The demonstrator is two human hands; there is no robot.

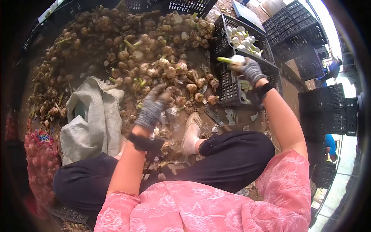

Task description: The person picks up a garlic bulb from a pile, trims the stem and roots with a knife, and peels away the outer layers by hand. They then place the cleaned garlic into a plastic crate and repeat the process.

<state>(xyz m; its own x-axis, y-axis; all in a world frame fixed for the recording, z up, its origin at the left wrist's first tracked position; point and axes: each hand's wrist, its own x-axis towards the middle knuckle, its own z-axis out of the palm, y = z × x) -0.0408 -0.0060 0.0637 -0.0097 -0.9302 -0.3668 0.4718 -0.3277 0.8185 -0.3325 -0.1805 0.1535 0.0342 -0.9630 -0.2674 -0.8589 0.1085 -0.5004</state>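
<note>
My right hand (249,69), in a grey glove, is closed on a white garlic bulb (238,59) with a green stem pointing left. It is above the near black crate (230,86), which has some pale green-white pieces inside. My left hand (155,103), in a soiled grey glove, reaches over the front of a heap of unpeeled garlic (166,62). Its fingers look stretched out and apart, slightly blurred, with nothing visibly held. Just beyond the right hand, a second black crate (221,36) contains clean white garlic bulbs (242,38).
A pale woven sack (91,116) lies left of my legs, beside a red net bag (40,162) of garlic. Dry skins and a dark tool (214,116) lie near my foot (192,133). Stacked black crates (295,29) stand at right; another person (330,145) is partly visible.
</note>
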